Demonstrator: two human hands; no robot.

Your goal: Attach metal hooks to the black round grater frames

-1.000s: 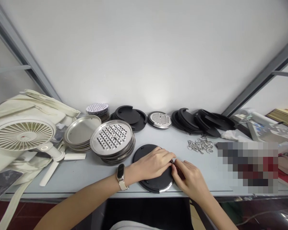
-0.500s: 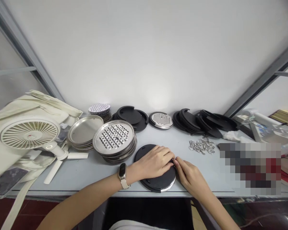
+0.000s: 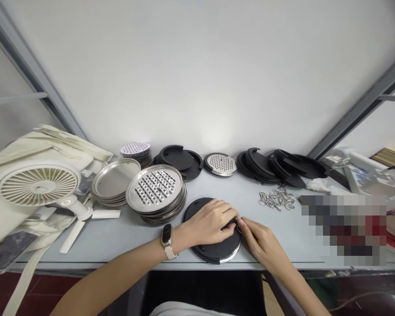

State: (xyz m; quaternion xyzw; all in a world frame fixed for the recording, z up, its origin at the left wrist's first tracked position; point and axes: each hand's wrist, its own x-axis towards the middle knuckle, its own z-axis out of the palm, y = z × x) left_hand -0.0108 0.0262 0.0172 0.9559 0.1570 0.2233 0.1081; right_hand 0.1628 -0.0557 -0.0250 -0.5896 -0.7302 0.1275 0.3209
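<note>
Head: right fingers pinch ring, left fingers curl over disc; fan logo illegible.

Work surface: pale grey-blue table, running the width of the frame, its near edge low in the picture. Lower centre, close to that edge: black disc with a bright metal rim showing, lying flat. Left of centre: stack of grater plates, top one face up; beside it, stack of plain metal plates. Back row, centre: black-framed grater, holes up. Right of it, overlapping black rings and discs. Just below those, loose heap of small metal links. Far left: cream bag, strap over the edge.
</note>
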